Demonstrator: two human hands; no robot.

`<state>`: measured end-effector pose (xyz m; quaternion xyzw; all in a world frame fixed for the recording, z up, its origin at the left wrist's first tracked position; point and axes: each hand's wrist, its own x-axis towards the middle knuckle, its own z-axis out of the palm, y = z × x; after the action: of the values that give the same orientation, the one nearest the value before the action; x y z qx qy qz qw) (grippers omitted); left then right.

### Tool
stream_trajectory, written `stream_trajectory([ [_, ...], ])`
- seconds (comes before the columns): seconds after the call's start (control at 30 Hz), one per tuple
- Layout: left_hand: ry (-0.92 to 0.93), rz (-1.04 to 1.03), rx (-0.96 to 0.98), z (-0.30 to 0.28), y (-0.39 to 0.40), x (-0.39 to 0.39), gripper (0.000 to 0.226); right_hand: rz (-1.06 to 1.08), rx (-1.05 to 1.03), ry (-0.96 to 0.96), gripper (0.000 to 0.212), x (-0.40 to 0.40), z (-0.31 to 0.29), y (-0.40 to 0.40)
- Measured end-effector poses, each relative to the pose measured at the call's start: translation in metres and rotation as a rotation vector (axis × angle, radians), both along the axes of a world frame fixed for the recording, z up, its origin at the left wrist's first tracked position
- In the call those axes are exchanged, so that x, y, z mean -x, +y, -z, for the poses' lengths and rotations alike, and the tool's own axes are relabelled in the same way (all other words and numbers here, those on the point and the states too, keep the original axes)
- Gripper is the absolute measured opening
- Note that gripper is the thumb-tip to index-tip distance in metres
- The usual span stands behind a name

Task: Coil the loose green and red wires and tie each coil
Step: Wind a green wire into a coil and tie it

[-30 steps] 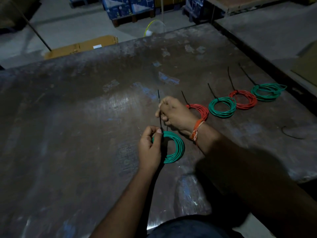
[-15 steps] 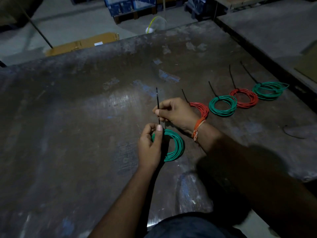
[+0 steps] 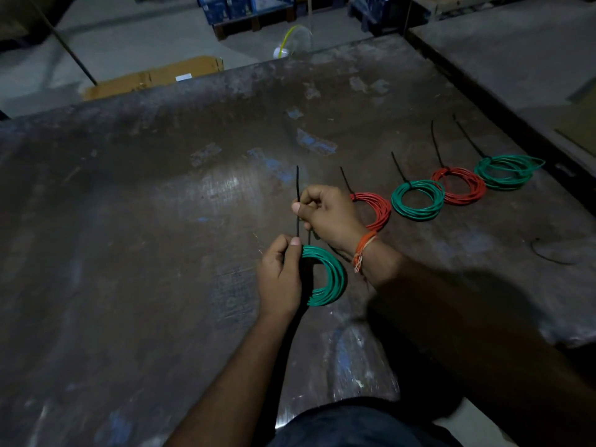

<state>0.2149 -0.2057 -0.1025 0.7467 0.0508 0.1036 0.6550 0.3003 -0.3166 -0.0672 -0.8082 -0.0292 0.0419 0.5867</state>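
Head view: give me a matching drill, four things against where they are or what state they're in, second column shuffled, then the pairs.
Things:
1. left hand
2. right hand
3. far-right green coil
4. cardboard box

Place or state:
A. on the floor beyond the table's far edge
B. grips the near green coil at its left side
C. pinches the black cable tie above that coil
D. last in the row of tied coils, at the table's right edge

Pairs: 1-B, 2-C, 3-D, 4-A
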Motion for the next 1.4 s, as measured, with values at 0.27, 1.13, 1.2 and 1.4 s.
stream_trajectory([
  [0.27, -0.024, -0.002, -0.046, 0.002, -0.004, -0.001, 0.028, 0.115, 0.049, -0.179, 0.028, -0.008, -0.011, 0.01],
  [1.13, 0.023, -0.082, 0.148, 0.015, 0.002, -0.008, 0.024, 0.062, 0.361, -0.184, 0.041, 0.08, 0.008, -0.025],
  [1.2, 0.055, -0.065, 0.159, 0.015, 0.004, -0.014, 0.027, 0.109, 0.394, -0.124, 0.041, 0.088, 0.014, -0.025],
  [1.4, 0.076, -0.09, -0.169, 0.005, 0.003, -0.057, 0.026, 0.257, 0.4, -0.164, 0.019, 0.065, 0.009, -0.018],
])
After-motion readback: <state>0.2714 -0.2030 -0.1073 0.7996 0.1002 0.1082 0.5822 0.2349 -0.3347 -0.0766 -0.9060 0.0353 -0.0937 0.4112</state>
